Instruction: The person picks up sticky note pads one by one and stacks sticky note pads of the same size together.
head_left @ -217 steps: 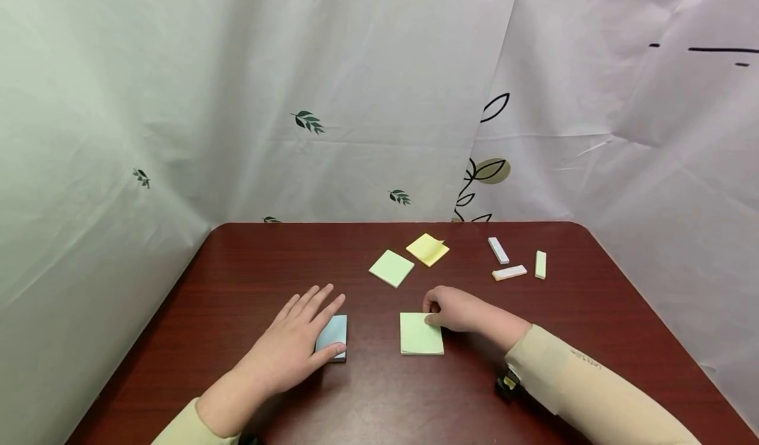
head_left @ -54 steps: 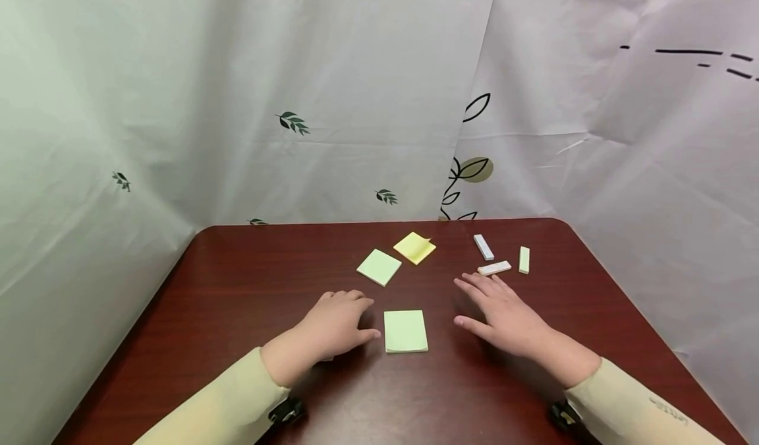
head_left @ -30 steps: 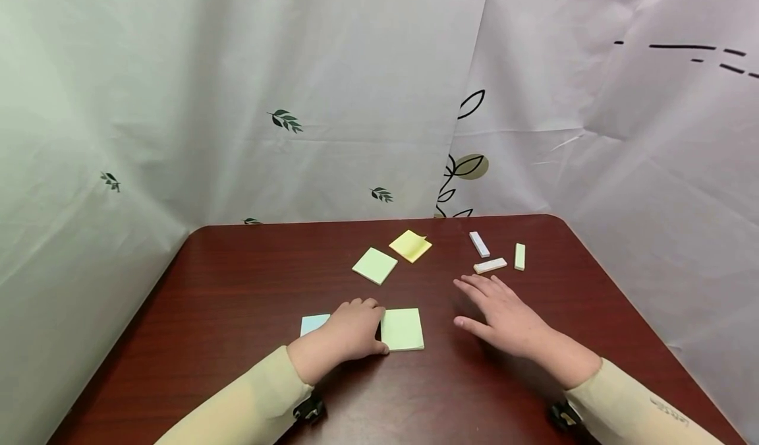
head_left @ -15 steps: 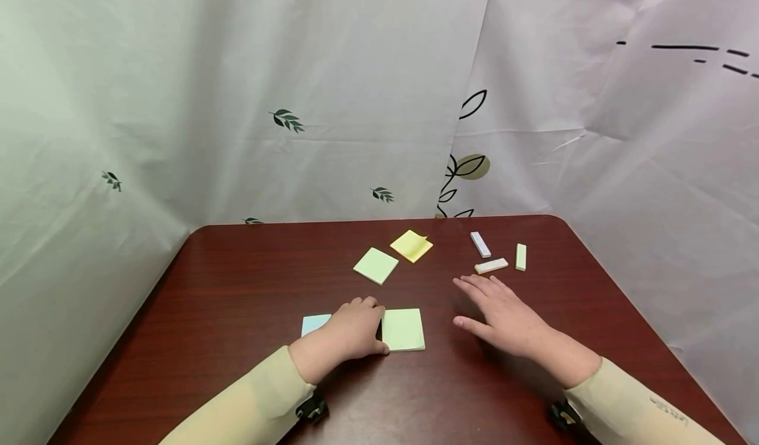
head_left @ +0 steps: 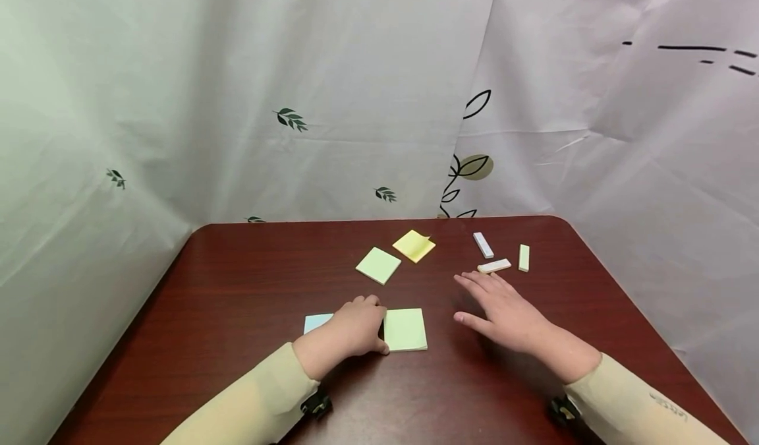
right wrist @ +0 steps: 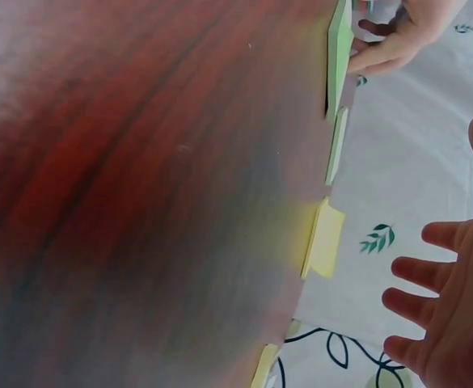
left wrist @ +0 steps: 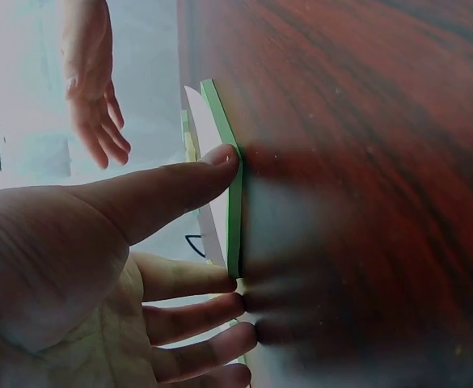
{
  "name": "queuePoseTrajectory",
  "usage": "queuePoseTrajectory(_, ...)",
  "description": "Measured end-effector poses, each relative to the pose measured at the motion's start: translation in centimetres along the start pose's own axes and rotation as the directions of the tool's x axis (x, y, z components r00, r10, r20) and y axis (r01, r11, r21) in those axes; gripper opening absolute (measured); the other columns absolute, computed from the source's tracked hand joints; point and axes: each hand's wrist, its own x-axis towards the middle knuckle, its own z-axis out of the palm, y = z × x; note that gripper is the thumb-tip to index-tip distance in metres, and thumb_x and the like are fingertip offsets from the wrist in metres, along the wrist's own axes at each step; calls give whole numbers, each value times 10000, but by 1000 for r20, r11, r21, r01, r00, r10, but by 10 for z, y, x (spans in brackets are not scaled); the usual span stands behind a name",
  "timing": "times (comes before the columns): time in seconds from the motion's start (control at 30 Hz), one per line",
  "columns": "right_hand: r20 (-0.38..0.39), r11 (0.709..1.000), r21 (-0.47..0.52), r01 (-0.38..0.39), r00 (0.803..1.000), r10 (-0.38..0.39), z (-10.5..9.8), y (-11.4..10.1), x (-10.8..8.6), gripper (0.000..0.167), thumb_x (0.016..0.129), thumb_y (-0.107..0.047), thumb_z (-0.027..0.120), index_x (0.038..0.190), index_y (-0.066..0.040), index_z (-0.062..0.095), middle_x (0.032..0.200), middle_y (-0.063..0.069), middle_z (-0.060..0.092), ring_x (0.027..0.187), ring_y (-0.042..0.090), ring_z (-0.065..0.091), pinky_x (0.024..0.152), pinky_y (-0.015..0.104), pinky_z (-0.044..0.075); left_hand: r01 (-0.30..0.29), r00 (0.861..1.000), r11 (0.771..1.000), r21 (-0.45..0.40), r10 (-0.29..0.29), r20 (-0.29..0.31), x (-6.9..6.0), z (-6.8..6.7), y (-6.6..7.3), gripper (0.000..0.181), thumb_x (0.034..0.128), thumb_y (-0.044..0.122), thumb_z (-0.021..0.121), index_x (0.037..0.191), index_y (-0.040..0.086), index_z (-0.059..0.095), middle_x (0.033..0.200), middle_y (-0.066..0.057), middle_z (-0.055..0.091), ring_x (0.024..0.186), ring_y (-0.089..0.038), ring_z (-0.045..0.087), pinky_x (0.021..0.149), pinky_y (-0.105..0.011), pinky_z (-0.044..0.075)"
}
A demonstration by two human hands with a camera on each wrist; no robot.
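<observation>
A light green note pad (head_left: 406, 330) lies flat in front, in the middle. My left hand (head_left: 350, 331) spans its left side: the thumb (left wrist: 220, 158) touches one corner, the index finger the other end of that edge. Under and behind the left wrist, a blue pad (head_left: 317, 322) is partly hidden; only its far corner shows. To the right, my right hand (head_left: 504, 310) is held above the table with spread fingers, palm down, touching no pad. The right wrist view shows this hand (right wrist: 454, 283) holding nothing.
Another green pad (head_left: 378, 266) and a yellow pad (head_left: 414, 246) with a lifted sheet lie farther back. Several narrow strips, such as the pale green one (head_left: 524, 258), lie at the back right. A white patterned cloth (head_left: 332, 168) hangs behind the dark red table (head_left: 237, 280).
Over the earlier frames, my left hand left the blue pad and moved right to the green pad's left edge. My right hand let go of the green pad and moved right, its fingers spread.
</observation>
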Motion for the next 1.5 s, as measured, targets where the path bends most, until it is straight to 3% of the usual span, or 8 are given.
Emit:
queuePoseTrajectory(0.17, 11, 1000, 14, -3, 1000, 2, -1, 0, 10, 728, 944, -583, 561, 1482, -104, 451, 1473, 100, 471, 1388, 330, 391, 1138, 532, 239, -2, 1000, 999, 37, 2, 0, 1, -1, 2, 507, 750, 471, 836, 1076, 108, 697, 1087, -65, 596, 999, -268, 564, 833, -401, 492)
queuePoseTrajectory(0.33, 25, 1000, 16, 14, 1000, -14, 0, -4, 28, 656, 936, -531, 612, 1429, -107, 523, 1423, 109, 514, 1332, 307, 461, 1090, 529, 329, -11, 1000, 994, 105, 10, 3, 2, -3, 4, 446, 741, 497, 834, 948, 125, 701, 957, -44, 586, 918, -244, 564, 801, -383, 497)
queuePoseTrajectory(0.63, 142, 998, 46, 38, 989, -45, 3, -20, 86, 451, 945, -356, 661, 1321, -111, 614, 1290, 69, 602, 1226, 261, 553, 1000, 465, 443, -5, 1000, 986, 167, 3, 16, 4, -5, 6, 407, 722, 519, 837, 805, 156, 670, 864, -24, 548, 851, -225, 560, 762, -360, 501)
queuePoseTrajectory(0.97, 321, 998, 10, 56, 945, -57, 23, -35, 155, 363, 967, -217, 637, 1312, -103, 616, 1244, 109, 600, 1107, 241, 598, 928, 417, 481, -4, 1000, 978, 210, 1, 16, 6, -6, 9, 473, 702, 529, 844, 922, 130, 716, 870, -21, 575, 856, -211, 594, 739, -342, 519)
queuePoseTrajectory(1.33, 420, 997, -44, 67, 906, -42, 42, -44, 201, 455, 959, -111, 543, 1413, -137, 547, 1418, 112, 498, 1315, 306, 465, 1033, 430, 406, 7, 1000, 974, 225, -11, 14, 5, -10, 15, 467, 679, 517, 861, 912, 141, 710, 871, -9, 583, 851, -195, 595, 719, -328, 523)
queuePoseTrajectory(1.5, 496, 999, -48, 25, 868, 2, 47, -49, 212, 594, 914, -86, 516, 1492, -214, 462, 1543, 91, 370, 1407, 347, 334, 1003, 446, 385, 16, 1000, 972, 234, -21, 20, 4, -11, 16, 462, 676, 516, 863, 914, 148, 716, 891, -14, 593, 863, -200, 600, 729, -325, 526)
